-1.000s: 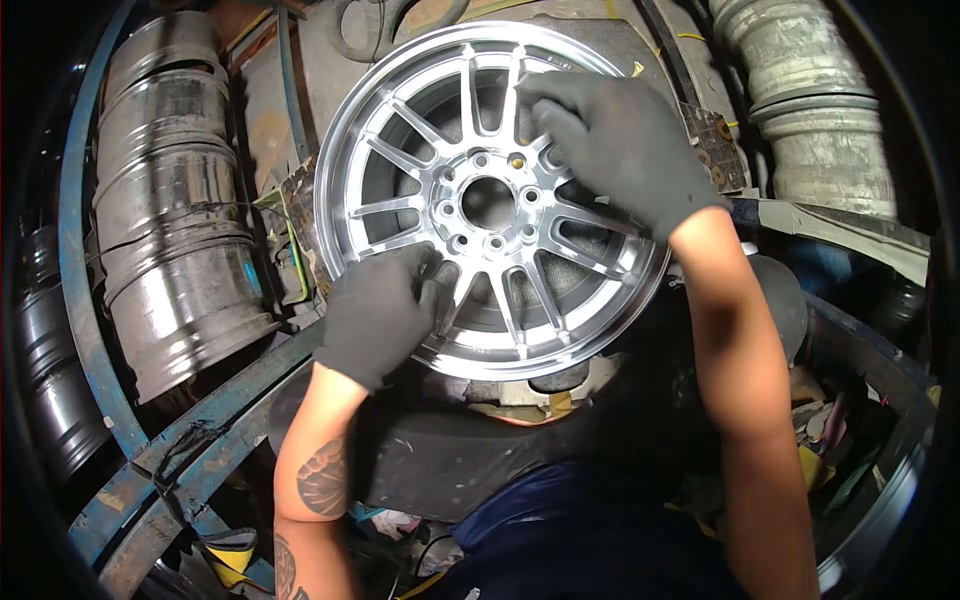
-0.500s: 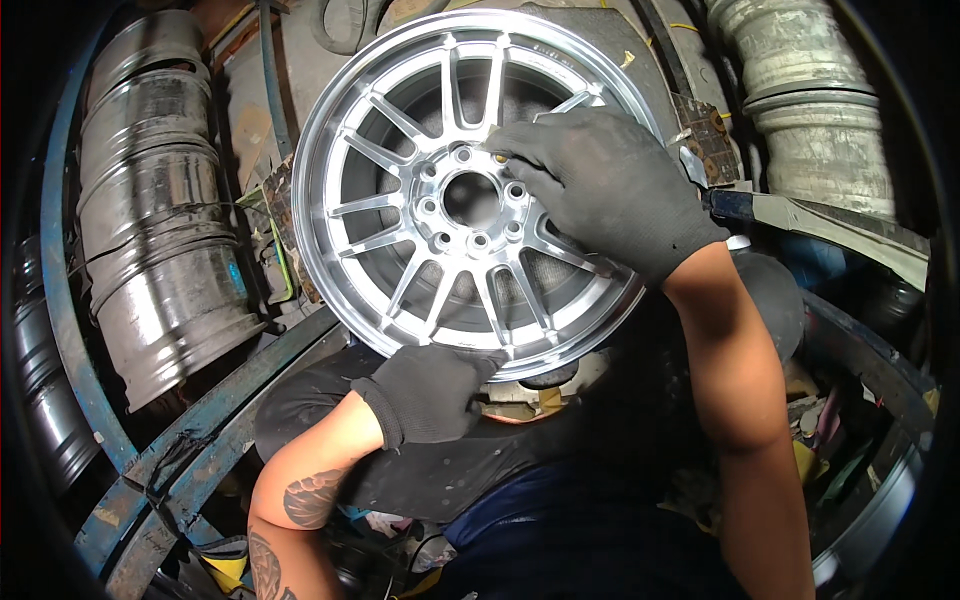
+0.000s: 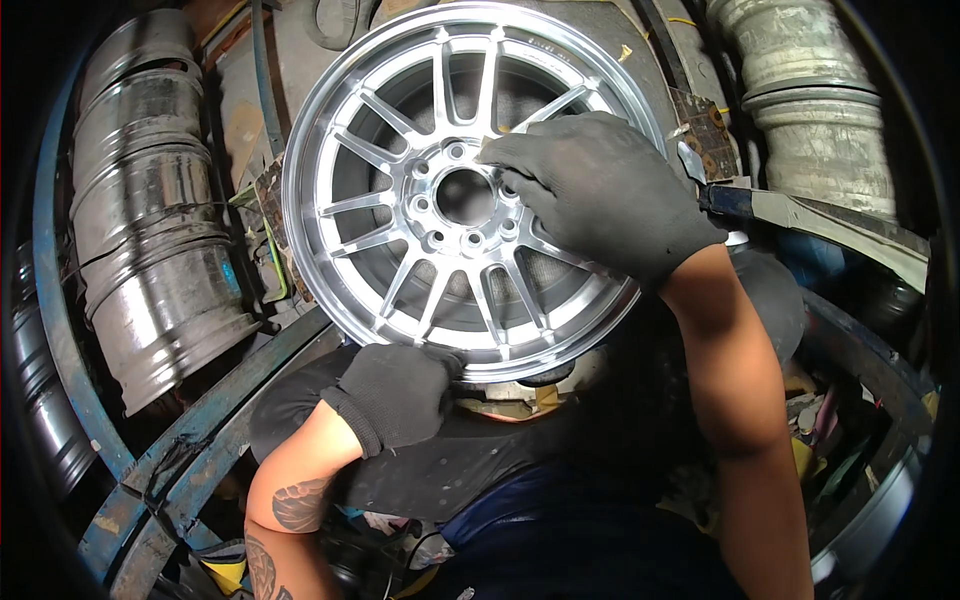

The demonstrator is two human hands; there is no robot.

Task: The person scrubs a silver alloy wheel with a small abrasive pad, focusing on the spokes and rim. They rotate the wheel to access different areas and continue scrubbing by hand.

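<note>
At the near edge of a grey-topped bench [image 3: 640,48], one silver wheel [image 3: 455,243] is lying face up, showing seven bolt holes [image 3: 423,204]. Of two gloved hands, the left hand [image 3: 400,395] is resting curled against its near rim [image 3: 500,368], grip unclear; the right hand [image 3: 600,195] is holding bunched fingertips at the hub [image 3: 487,228], perhaps pinching one pale scrap [image 3: 487,150]. Lopsided pressing could be tipping the wheel if that left hold is proving loose. One shiny barrel stack [image 3: 170,290] is standing left, one dull barrel stack [image 3: 825,150] right.
</note>
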